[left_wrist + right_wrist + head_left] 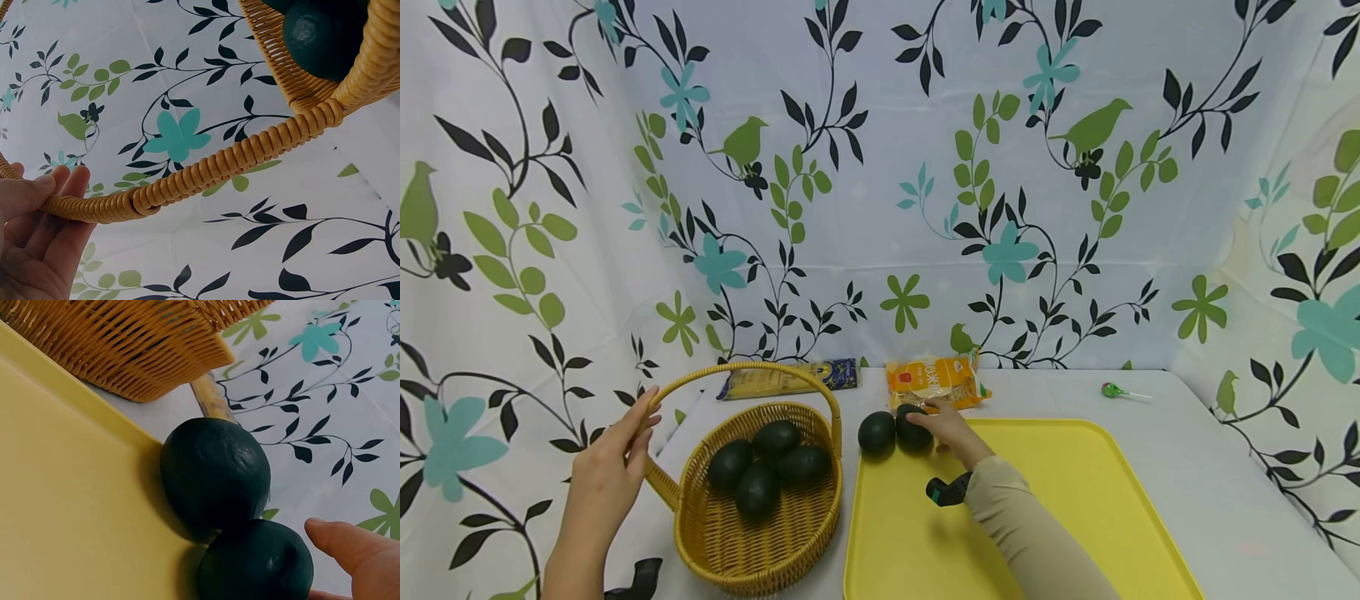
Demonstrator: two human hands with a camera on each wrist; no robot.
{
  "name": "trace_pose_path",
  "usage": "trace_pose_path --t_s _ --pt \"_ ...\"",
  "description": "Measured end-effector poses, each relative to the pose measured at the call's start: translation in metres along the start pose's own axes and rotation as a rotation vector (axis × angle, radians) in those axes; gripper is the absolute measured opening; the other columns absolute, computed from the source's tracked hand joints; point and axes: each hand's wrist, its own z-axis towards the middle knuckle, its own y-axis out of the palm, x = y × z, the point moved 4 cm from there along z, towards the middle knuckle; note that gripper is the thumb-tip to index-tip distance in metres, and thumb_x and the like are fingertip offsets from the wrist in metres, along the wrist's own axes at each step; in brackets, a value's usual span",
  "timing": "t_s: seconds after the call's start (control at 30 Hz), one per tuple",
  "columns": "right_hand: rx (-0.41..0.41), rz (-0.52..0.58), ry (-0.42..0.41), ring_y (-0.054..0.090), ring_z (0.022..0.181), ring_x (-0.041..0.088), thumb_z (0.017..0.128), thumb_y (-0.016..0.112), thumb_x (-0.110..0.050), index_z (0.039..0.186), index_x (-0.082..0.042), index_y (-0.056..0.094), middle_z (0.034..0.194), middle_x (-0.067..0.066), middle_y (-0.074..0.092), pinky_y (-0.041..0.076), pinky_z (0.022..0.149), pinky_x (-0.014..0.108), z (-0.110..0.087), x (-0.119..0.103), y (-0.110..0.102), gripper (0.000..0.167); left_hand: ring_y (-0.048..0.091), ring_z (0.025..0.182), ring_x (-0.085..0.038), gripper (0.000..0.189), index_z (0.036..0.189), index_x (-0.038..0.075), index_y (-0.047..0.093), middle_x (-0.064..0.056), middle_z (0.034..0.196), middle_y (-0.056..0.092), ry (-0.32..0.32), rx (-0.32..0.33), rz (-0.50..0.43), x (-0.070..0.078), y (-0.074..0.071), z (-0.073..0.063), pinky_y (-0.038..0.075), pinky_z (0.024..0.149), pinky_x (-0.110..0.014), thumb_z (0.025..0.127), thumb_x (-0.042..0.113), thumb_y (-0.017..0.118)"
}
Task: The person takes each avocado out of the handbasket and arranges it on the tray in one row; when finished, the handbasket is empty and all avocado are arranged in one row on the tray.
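Observation:
In the head view my left hand (613,467) holds the tall handle (752,365) of a woven basket (752,575) on the left. The left wrist view shows its thumb and fingers pinching the wrapped handle. Several dark green avocados (758,492) lie inside the basket. Two more sit side by side at the far left corner of a yellow tray (925,550). My right hand (951,429) reaches to the right-hand avocado (913,429), its fingers extended at that fruit's side. The left-hand avocado (215,472) touches its neighbour in the right wrist view.
Behind the tray lies an orange food packet (932,379). A long packet of noodles (790,379) rests behind the basket. A lollipop (1116,391) lies at the back right of the white table (1225,467). A patterned curtain (880,208) hangs behind.

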Motion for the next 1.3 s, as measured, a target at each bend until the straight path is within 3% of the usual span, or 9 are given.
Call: trace_pose_path --t_s 0.23,0.4,0.5,0.63,1.07,1.3 --pt "0.010 -0.008 -0.006 0.044 0.127 0.043 0.088 0.063 -0.039 0.144 -0.010 0.036 0.146 0.024 0.036 0.051 0.090 0.056 -0.001 0.000 -0.008 0.069 0.067 0.085 -0.040 0.072 0.140 0.024 0.047 -0.020 0.100 0.071 -0.007 -0.007 0.000 0.001 0.000 0.001 0.050 0.066 -0.039 0.081 -0.013 0.063" --pt "0.082 -0.129 -0.095 0.043 0.128 0.042 0.088 0.063 -0.037 0.142 -0.006 0.040 0.145 0.024 0.039 0.045 0.099 0.055 -0.004 -0.007 -0.015 0.067 0.067 0.086 -0.040 0.072 0.141 0.023 0.046 -0.021 0.101 0.071 -0.016 -0.013 0.003 0.002 0.001 0.001 0.051 0.068 -0.046 0.081 -0.013 0.062" --pt "0.116 -0.180 -0.162 0.045 0.126 0.042 0.088 0.063 -0.034 0.140 -0.003 0.041 0.141 0.025 0.043 0.042 0.102 0.054 -0.006 -0.016 -0.019 0.065 0.067 0.086 -0.041 0.072 0.141 0.023 0.045 -0.021 0.101 0.071 -0.019 -0.013 0.006 0.002 0.001 0.001 0.051 0.068 -0.048 0.082 -0.012 0.062" --pt "0.104 -0.141 -0.214 0.048 0.123 0.042 0.088 0.063 -0.033 0.142 -0.003 0.040 0.139 0.027 0.044 0.045 0.099 0.054 -0.012 -0.028 -0.023 0.066 0.067 0.085 -0.041 0.071 0.141 0.023 0.045 -0.021 0.101 0.071 -0.016 -0.007 0.009 0.001 0.000 0.001 0.051 0.068 -0.049 0.082 -0.012 0.062" --pt "0.116 -0.153 -0.261 0.048 0.125 0.038 0.087 0.065 -0.037 0.142 -0.012 0.041 0.141 0.021 0.045 0.046 0.100 0.052 -0.026 -0.058 -0.024 0.065 0.067 0.083 -0.040 0.073 0.140 0.023 0.047 -0.020 0.098 0.071 0.006 0.009 -0.002 0.000 0.001 -0.001 0.049 0.066 -0.040 0.079 -0.014 0.063" --pt "0.081 -0.124 -0.345 0.044 0.129 0.038 0.088 0.064 -0.035 0.140 -0.017 0.044 0.141 0.018 0.046 0.045 0.101 0.054 -0.043 -0.077 -0.021 0.059 0.066 0.083 -0.042 0.073 0.140 0.021 0.047 -0.021 0.098 0.071 0.021 0.008 -0.001 0.000 0.000 -0.001 0.050 0.066 -0.047 0.079 -0.015 0.063"
